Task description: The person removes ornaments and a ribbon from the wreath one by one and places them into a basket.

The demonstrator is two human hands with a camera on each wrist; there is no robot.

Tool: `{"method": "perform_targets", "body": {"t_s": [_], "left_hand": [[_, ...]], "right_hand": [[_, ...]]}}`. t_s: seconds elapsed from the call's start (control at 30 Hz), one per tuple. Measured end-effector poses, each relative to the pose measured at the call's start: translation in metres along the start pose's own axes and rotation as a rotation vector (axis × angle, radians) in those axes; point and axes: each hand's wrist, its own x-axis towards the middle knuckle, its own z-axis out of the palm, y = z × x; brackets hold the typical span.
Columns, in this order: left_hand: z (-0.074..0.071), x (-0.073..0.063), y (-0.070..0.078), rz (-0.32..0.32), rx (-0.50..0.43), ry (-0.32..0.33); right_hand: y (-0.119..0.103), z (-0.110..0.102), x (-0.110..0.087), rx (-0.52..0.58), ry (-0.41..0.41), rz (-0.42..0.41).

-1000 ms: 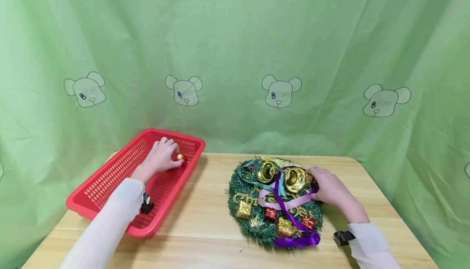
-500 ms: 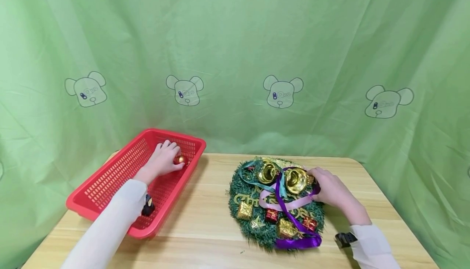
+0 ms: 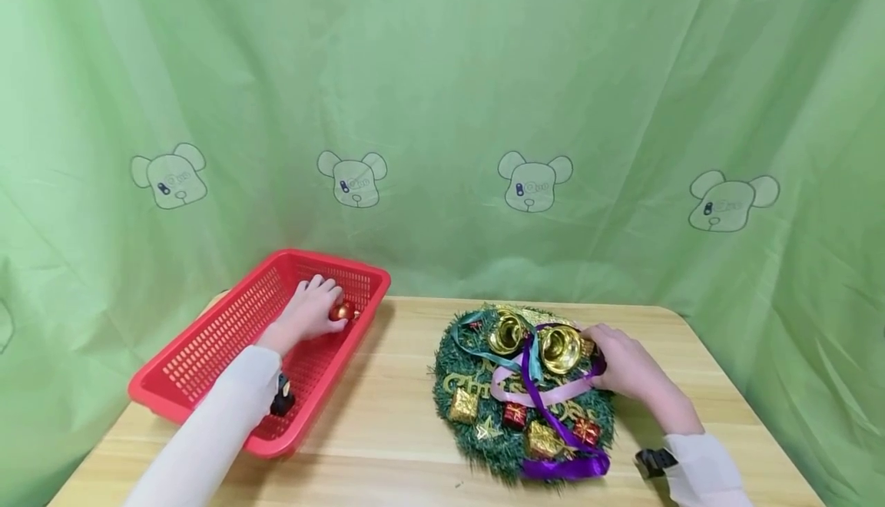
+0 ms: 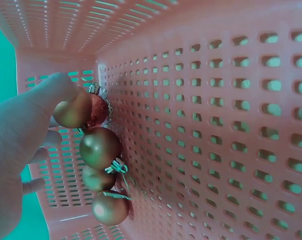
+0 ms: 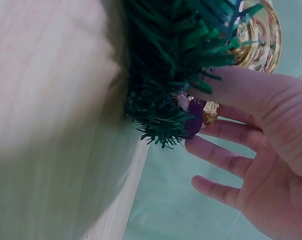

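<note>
In the head view my left hand (image 3: 309, 313) reaches into the far part of a red plastic basket (image 3: 376, 280), fingers bent over the Christmas balls. The left wrist view shows the thumb lying across a gold-orange Christmas ball (image 4: 73, 111), with the other fingers beyond it, their grip partly hidden. Several more balls (image 4: 100, 147) lie against the basket wall. My right hand (image 3: 629, 365) holds the right edge of a green tinsel Christmas wreath (image 3: 498, 453), thumb under the greenery and fingers at a purple ribbon (image 5: 193, 117). Two gold bells (image 3: 560, 348) sit at the wreath's top.
A light wooden table (image 3: 387, 445) bears both basket and wreath. Gold and red gift boxes (image 3: 542, 440), a gold star (image 3: 487, 428) and pink and teal ribbons decorate the wreath. Behind the table hangs a green curtain (image 3: 442, 246) printed with bear heads.
My left hand has shifted slightly inside the basket, and a ball beside its fingers shows more fully. The right hand keeps its place on the wreath. The head view has tilted slightly up.
</note>
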Motion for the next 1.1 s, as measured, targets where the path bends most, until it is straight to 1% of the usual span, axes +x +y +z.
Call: {"method": "perform_targets", "body": {"t_s": [0.1,0.27,0.6,0.77,1.1], "left_hand": [[0.000,-0.001,0.000,0.003,0.000,-0.021],[-0.001,-0.001,-0.002,0.008,-0.002,-0.036],[-0.003,-0.002,-0.005,-0.033,-0.023,-0.090],[-0.003,-0.004,-0.005,-0.042,-0.033,-0.094],[-0.001,-0.007,-0.011,-0.075,-0.082,-0.090]], "right_hand": [[0.002,0.002,-0.002,-0.005,0.000,0.003],[0.004,0.003,-0.003,-0.001,0.004,0.007],[0.005,0.001,-0.004,0.014,-0.007,0.007],[0.005,0.002,-0.003,0.011,-0.010,0.007],[0.004,0.002,0.000,0.010,-0.009,0.000]]}}
